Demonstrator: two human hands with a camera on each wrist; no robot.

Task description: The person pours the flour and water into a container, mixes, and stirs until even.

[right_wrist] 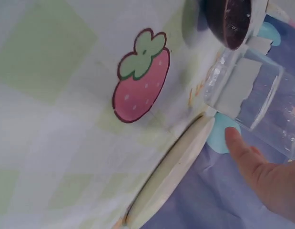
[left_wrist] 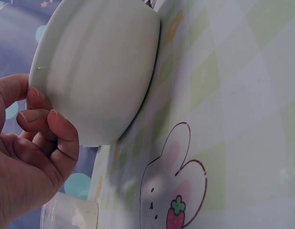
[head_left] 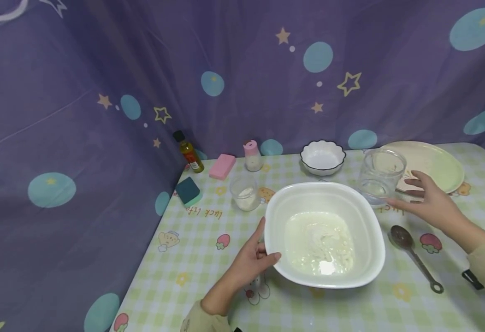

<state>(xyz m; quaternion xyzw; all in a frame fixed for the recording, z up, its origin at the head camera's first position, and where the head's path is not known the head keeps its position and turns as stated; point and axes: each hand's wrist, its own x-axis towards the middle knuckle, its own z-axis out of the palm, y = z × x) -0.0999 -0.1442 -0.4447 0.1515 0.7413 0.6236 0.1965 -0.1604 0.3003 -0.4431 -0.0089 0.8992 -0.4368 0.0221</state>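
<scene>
A white basin (head_left: pixel 273 216) stands on the table with pale liquid and a whitish powdery heap inside. My left hand (head_left: pixel 251 258) pinches its left rim, thumb on top and fingers curled against the outer wall, as the left wrist view also shows of the hand (left_wrist: pixel 37 152) and basin (left_wrist: pixel 99 67). To the right, my right hand (head_left: pixel 433 203) is held with spread fingers beside a clear glass jar (head_left: pixel 381 177). A fingertip (right_wrist: pixel 231 135) appears close to the jar (right_wrist: pixel 247 90) in the right wrist view; contact cannot be made out.
A brown spoon (head_left: pixel 418 263) lies right of the basin. Behind are a large plate (head_left: pixel 441 166), a scalloped bowl (head_left: pixel 323 157), a pink-topped shaker (head_left: pixel 252 157), a cup of white powder (head_left: pixel 244 196), a pink block (head_left: pixel 222 166), a sponge (head_left: pixel 188 192) and an oil bottle (head_left: pixel 190 154).
</scene>
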